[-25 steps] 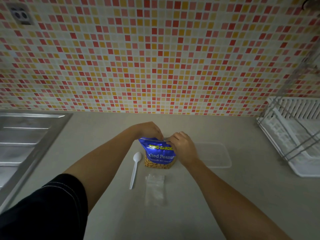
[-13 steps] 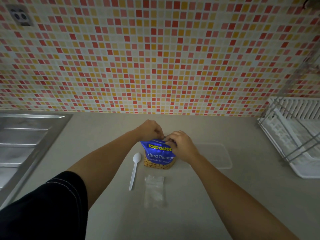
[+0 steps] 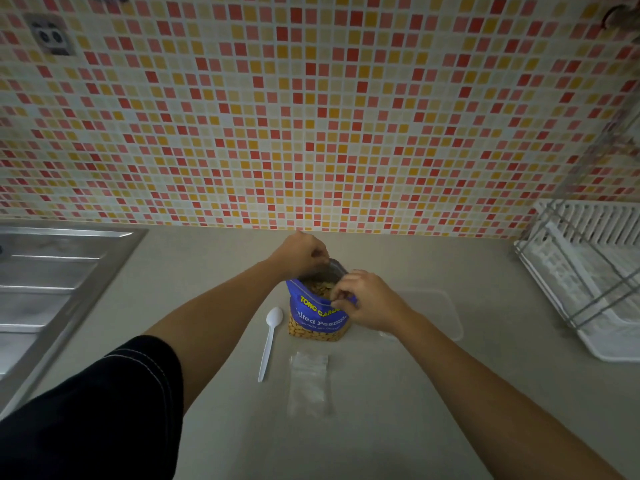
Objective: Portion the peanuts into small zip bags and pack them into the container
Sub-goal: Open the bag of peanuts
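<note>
A blue bag of salted peanuts (image 3: pixel 317 322) stands upright on the counter, its mouth pulled open so peanuts show inside. My left hand (image 3: pixel 300 253) pinches the far edge of the mouth. My right hand (image 3: pixel 367 300) pinches the near edge. A white plastic spoon (image 3: pixel 270 340) lies just left of the bag. A small stack of clear zip bags (image 3: pixel 309 383) lies flat in front of it. A clear rectangular container (image 3: pixel 437 311) sits to the right, partly hidden by my right hand.
A steel sink drainboard (image 3: pixel 52 289) fills the left side. A white dish rack with metal wires (image 3: pixel 595 278) stands at the right. The mosaic tile wall (image 3: pixel 311 116) rises behind the beige counter (image 3: pixel 381 427).
My hands have drawn apart, left hand back and right hand toward me, and the bag's mouth now gapes open where it was pinched together before.
</note>
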